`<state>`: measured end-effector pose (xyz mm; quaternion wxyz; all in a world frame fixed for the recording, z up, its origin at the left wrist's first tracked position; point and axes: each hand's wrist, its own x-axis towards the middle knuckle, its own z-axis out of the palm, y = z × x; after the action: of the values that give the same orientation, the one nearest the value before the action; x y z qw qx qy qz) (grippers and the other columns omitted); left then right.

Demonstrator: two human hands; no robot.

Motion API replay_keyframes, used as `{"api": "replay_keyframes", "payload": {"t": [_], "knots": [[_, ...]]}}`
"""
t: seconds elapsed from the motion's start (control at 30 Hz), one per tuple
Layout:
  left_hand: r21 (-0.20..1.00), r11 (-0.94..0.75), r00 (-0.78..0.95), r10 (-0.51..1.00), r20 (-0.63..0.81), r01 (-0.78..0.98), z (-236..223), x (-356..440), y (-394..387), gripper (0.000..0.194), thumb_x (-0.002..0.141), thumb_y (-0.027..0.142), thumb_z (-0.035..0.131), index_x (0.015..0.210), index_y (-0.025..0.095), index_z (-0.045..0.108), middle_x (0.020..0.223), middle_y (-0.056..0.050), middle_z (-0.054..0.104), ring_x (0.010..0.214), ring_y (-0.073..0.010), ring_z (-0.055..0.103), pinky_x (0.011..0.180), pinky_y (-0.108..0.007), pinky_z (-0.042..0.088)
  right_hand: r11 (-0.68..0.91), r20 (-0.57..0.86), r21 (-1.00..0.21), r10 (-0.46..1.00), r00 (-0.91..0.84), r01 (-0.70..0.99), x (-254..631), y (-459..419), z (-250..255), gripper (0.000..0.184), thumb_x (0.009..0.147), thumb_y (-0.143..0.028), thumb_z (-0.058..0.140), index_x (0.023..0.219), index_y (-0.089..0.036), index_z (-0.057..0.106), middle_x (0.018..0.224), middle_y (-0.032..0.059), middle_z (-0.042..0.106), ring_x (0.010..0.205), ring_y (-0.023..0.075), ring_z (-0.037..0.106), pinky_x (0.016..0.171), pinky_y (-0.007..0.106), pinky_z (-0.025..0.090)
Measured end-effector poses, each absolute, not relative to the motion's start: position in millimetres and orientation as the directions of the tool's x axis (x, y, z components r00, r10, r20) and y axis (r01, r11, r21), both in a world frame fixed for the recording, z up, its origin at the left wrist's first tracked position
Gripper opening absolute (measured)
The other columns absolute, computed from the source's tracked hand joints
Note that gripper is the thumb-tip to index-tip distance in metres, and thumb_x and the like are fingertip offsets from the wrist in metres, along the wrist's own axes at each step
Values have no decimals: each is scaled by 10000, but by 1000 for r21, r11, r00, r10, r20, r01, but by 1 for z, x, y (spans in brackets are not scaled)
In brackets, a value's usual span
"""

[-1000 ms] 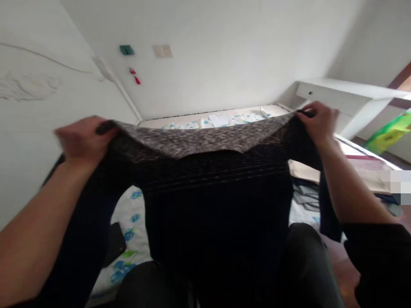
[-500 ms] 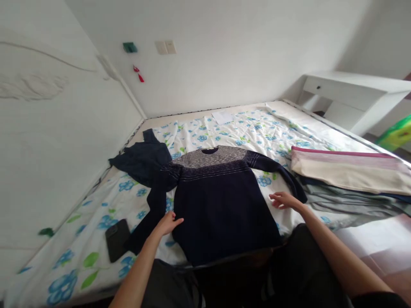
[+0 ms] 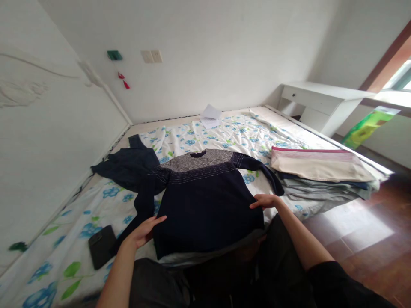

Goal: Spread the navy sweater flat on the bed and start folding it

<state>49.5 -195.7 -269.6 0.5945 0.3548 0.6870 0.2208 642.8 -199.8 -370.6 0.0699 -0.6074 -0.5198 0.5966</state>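
Note:
A dark navy sweater (image 3: 208, 209) with a speckled grey yoke lies spread out, its neckline facing away from me. At its left side edge, my left hand (image 3: 143, 231) has the thumb on top of the cloth and the fingers partly hidden beneath. My right hand (image 3: 265, 201) pinches the opposite side edge between thumb and fingers. The left sleeve hangs down beside my left forearm toward a black phone (image 3: 102, 247), while the right sleeve (image 3: 260, 167) bends outward. Beyond the left shoulder lies a crumpled dark garment (image 3: 128, 164), touching the sweater.
The bed has a floral sheet (image 3: 189, 141). A stack of folded clothes (image 3: 321, 167) sits on the right edge. Papers (image 3: 210, 117) lie near the back wall. A white desk (image 3: 321, 102) stands past the bed, with a tiled floor (image 3: 359, 239) at lower right.
Both hands have come onto the sweater's side edges; the right one was apart from it before. The view has turned right, showing the window and more floor.

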Motion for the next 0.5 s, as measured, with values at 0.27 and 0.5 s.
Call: {"api": "replay_keyframes", "payload": {"t": [0.27, 0.5], "knots": [[485, 660, -10, 598, -801, 574, -286, 41, -218, 808, 320, 658, 1109, 924, 239, 775, 977, -136, 867, 1048, -431, 846, 728, -414, 685, -550, -102, -635, 755, 647, 542, 721, -209, -367, 320, 1050, -462, 688, 1166, -183, 793, 1141, 153, 840, 1119, 296, 797, 906, 309, 592], [609, 650, -87, 713, -696, 454, -277, 55, -208, 1037, 401, 592, 1120, 1307, 222, 780, 1231, -191, 858, 1159, -410, 833, 851, -430, 703, -635, -270, -643, 711, 649, 428, 745, -215, -386, 155, 843, -340, 842, 917, -218, 782, 785, 58, 757, 914, 290, 797, 738, 289, 575]]}}
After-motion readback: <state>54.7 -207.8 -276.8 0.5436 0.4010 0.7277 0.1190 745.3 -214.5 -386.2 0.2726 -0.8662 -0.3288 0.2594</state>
